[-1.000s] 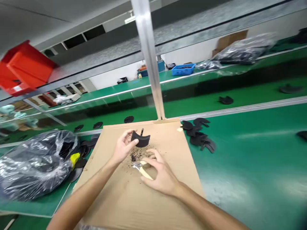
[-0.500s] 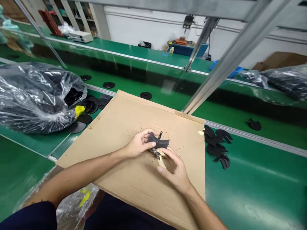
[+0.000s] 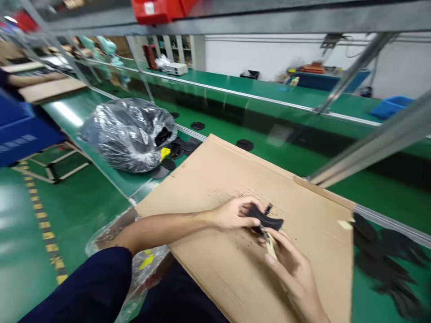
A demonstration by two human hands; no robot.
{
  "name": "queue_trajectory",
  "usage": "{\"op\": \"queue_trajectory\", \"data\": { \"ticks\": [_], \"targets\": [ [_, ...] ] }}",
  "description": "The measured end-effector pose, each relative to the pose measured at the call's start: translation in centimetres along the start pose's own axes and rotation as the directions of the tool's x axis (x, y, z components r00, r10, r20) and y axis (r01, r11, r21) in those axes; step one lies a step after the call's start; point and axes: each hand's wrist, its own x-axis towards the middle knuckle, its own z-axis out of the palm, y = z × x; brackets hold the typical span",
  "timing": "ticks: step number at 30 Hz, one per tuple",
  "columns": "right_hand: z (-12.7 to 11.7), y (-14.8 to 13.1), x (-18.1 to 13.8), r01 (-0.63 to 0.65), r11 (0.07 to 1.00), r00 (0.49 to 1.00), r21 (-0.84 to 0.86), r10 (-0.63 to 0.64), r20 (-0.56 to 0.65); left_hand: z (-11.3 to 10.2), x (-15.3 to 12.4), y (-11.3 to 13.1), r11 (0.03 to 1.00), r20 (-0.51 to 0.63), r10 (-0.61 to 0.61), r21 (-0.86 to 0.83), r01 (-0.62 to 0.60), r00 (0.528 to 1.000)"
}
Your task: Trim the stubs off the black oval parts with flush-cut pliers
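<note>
My left hand [image 3: 235, 213] pinches a curved black piece [image 3: 269, 220], thin and bent like a crescent, above the cardboard sheet [image 3: 208, 179]. My right hand [image 3: 294, 262] holds small pliers [image 3: 270, 246] with cream handles, their metal jaws up against the near side of the black piece. Blur and fingers hide exactly where the jaws bite. Just behind the piece, a short dark stick-like thing [image 3: 268, 208] shows. Small dark crumbs lie scattered on the cardboard around both hands.
A clear plastic bag [image 3: 129, 134] of black pieces sits at the left, with loose black discs [image 3: 168, 165] beside it. More black pieces [image 3: 384, 255] lie right of the cardboard. A slanted metal post [image 3: 373, 148] rises at the right. Far left, another person's arm [image 3: 37, 80] shows.
The view has swung left, so the bench appears shifted right and more of the room shows. My hands keep hold of the black piece and pliers; the cream handles look closer together.
</note>
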Motion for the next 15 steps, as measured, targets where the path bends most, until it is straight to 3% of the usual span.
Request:
{"op": "queue_trajectory", "data": {
  "ticks": [3,5,6,7,8,9,10,11,13,15],
  "targets": [
    [-0.3,0.7,0.7,0.012,0.999,1.000,0.035,-0.011,-0.020,-2.1,0.4,2.0,0.963,0.138,0.013,0.265,-0.049,0.990],
    [-0.4,0.7,1.0,0.019,0.999,1.000,0.038,-0.018,-0.023,-4.5,-0.2,4.2,0.844,0.205,0.030,0.519,-0.134,0.978],
    [-0.3,0.5,1.0,0.019,0.999,0.999,0.032,-0.018,-0.028,-6.0,-0.8,5.4,0.733,0.200,0.023,0.663,-0.153,0.979],
    [-0.3,0.3,0.9,0.012,1.000,1.000,0.024,-0.012,-0.027,-7.6,-1.6,6.6,0.581,0.139,0.007,0.806,-0.117,0.990],
    [-0.2,0.0,0.9,0.011,1.000,0.999,0.018,-0.010,-0.036,-9.2,-2.5,7.6,0.393,0.008,-0.031,0.920,0.005,0.999],
    [-0.1,-0.3,0.9,0.014,1.000,0.999,0.015,-0.013,-0.049,-10.9,-3.6,8.5,0.164,-0.191,-0.073,0.966,0.201,0.979],
    [0.0,-0.6,0.9,0.024,1.000,0.997,0.016,-0.023,-0.070,-12.4,-4.7,9.1,-0.073,-0.415,-0.070,0.909,0.410,0.907],
    [0.2,-0.9,0.9,0.032,0.999,0.996,0.021,-0.031,-0.080,-13.7,-5.9,9.6,-0.171,-0.522,-0.047,0.844,0.508,0.851],
    [0.5,-1.4,0.9,0.052,0.998,0.995,0.035,-0.049,-0.089,-15.5,-8.1,9.8,-0.271,-0.622,-0.025,0.758,0.594,0.783],
    [0.7,-1.8,0.9,0.066,0.997,0.994,0.044,-0.062,-0.094,-16.1,-9.9,9.2,-0.323,-0.667,-0.026,0.711,0.625,0.745]
  ]
}}
